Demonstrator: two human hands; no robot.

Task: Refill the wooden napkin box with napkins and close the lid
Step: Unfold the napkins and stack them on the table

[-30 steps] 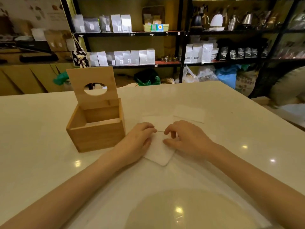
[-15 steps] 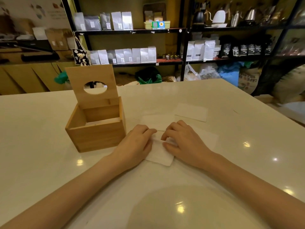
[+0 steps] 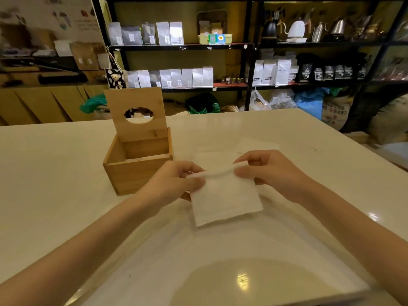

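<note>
Head view, looking down over a glossy cream table [image 3: 55, 173]: the person's left hand [image 3: 174, 184] and right hand [image 3: 273, 173] hold a square white paper napkin [image 3: 225, 199] between them at the centre of the frame. Each hand has its fingers closed in a pinch on one upper corner, and the napkin hangs from that top edge with its lower end at or just above the tabletop.

Left of centre stands the light wooden napkin box [image 3: 136, 171], just beside the left hand. Its hinged wooden lid with an oval cut-out [image 3: 135, 113] is swung fully up and stands upright at the back. Inside I see only bare wood on the far wall and a raised edge low down; whether any napkins already lie at the bottom, I cannot tell from here.

More flat white napkins [image 3: 254, 145] lie on the table behind the hands, towards the centre right. Black shelves of pouches and kettles [image 3: 176, 47] fill the upper frame.

As I judge it, the refill is at an early stage: the box is open and ready, this napkin still has to go in, the loose ones wait their turn, and the lid remains to be shut.
</note>
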